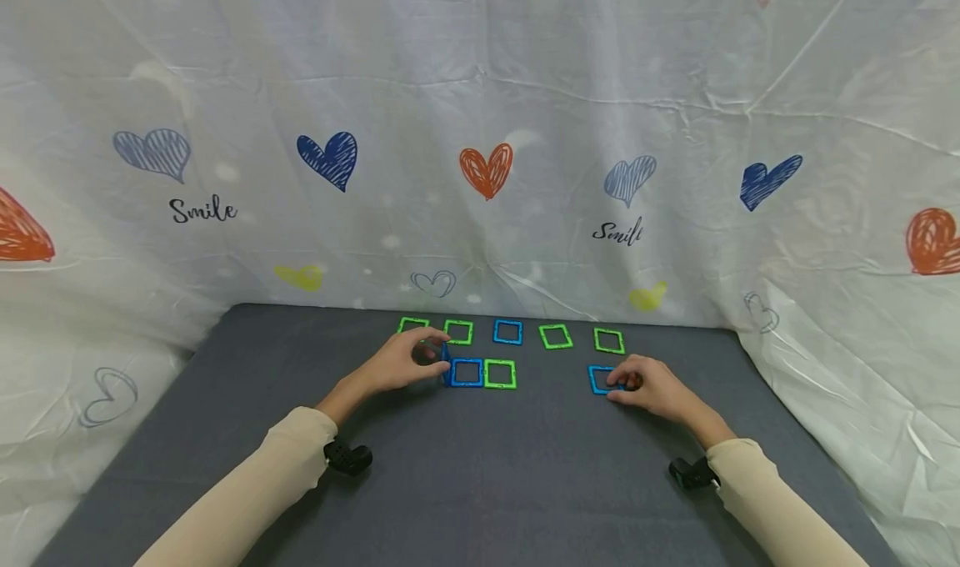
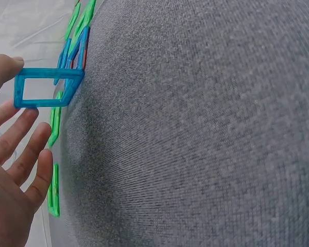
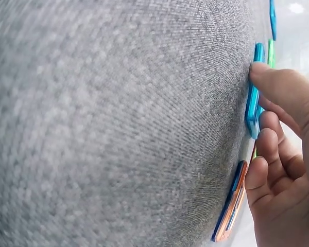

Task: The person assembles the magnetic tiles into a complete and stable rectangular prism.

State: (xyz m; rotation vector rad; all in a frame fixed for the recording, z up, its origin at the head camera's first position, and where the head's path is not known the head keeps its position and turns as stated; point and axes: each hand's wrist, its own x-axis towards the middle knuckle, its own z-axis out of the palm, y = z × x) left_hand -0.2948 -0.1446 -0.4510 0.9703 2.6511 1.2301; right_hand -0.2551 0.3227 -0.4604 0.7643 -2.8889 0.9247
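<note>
My left hand point(image 1: 397, 360) pinches a blue square frame tile point(image 2: 41, 103) between thumb and fingers. The tile stands upright at the left edge of a flat blue frame tile point(image 1: 467, 385). Beside that one, on its right, lies a green frame tile point(image 1: 500, 386). Farther right, my right hand point(image 1: 654, 388) grips another blue frame tile point(image 1: 592, 380) by its near and far edges, low at the cloth. In the right wrist view the thumb presses on this blue tile point(image 3: 253, 110); the other fingers are bent. Whether it has left the table cannot be told.
Along the back of the grey table point(image 1: 480, 484) runs a row of frame tiles: two green ones on the left, a blue one point(image 1: 507, 323), then two more green. An orange and blue piece point(image 3: 230, 206) shows below the right hand. A white printed curtain point(image 1: 405, 217) hangs behind.
</note>
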